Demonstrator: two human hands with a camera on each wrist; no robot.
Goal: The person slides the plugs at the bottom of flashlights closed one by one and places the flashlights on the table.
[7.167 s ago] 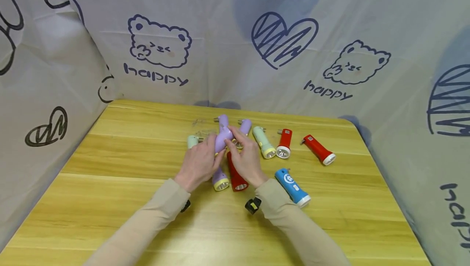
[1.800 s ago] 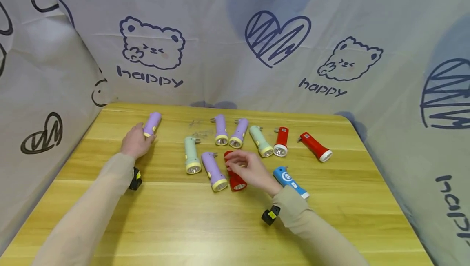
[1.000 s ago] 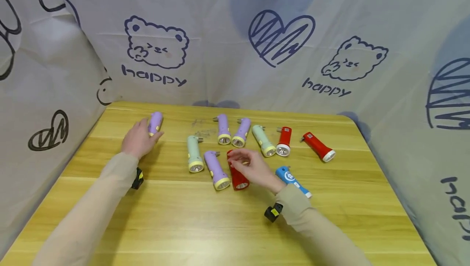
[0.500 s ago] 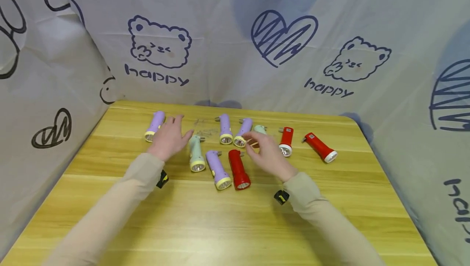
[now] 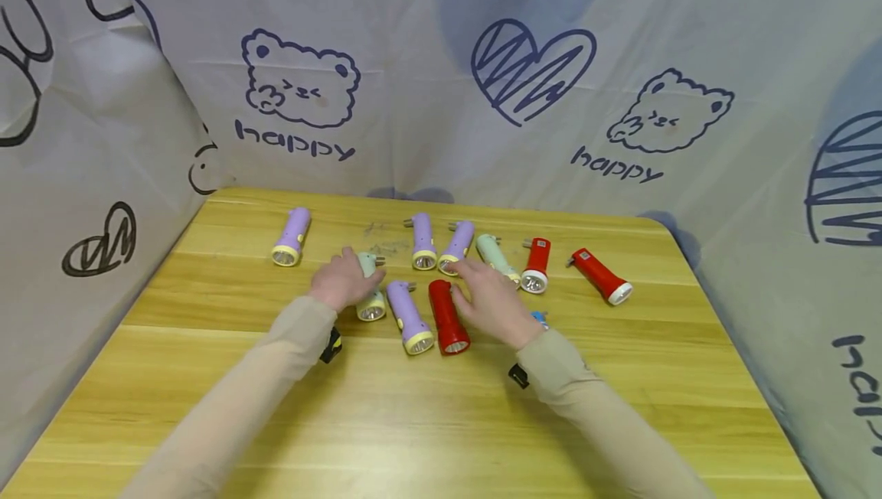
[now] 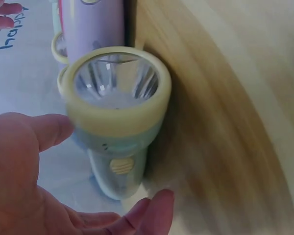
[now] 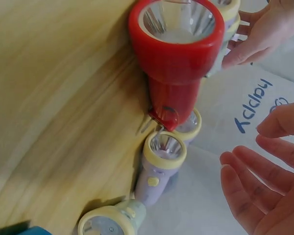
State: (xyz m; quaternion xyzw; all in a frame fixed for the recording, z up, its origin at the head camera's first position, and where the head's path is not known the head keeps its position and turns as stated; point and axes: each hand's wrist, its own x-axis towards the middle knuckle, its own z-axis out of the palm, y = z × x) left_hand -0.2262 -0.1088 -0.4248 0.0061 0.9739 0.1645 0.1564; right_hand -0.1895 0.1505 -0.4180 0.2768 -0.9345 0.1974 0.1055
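My left hand (image 5: 338, 281) is at a pale green flashlight (image 5: 372, 306) left of the middle. In the left wrist view the thumb points at the yellow rim of that flashlight, and the spread fingers lie on its far side, not curled round it. My right hand (image 5: 492, 300) hovers with loose fingers near a red flashlight (image 5: 448, 319) and the yellow head of a purple flashlight (image 5: 460, 240). Nothing is in that hand in the right wrist view. Between the hands lies another purple flashlight (image 5: 408, 319). A purple flashlight (image 5: 292, 233) lies alone at the far left.
Along the back lie a purple flashlight (image 5: 422, 240), a second pale green flashlight (image 5: 493, 254), and two red, white-rimmed flashlights, one upright in view (image 5: 537, 263) and one slanted (image 5: 599, 275). A blue flashlight (image 5: 540, 320) is mostly hidden by my right arm. A printed cloth (image 5: 413, 101) hangs behind.
The purple flashlight earlier held in both hands now lies at the far left, let go by my left hand, which has moved right to the pale green one. My right hand has left the red flashlight.
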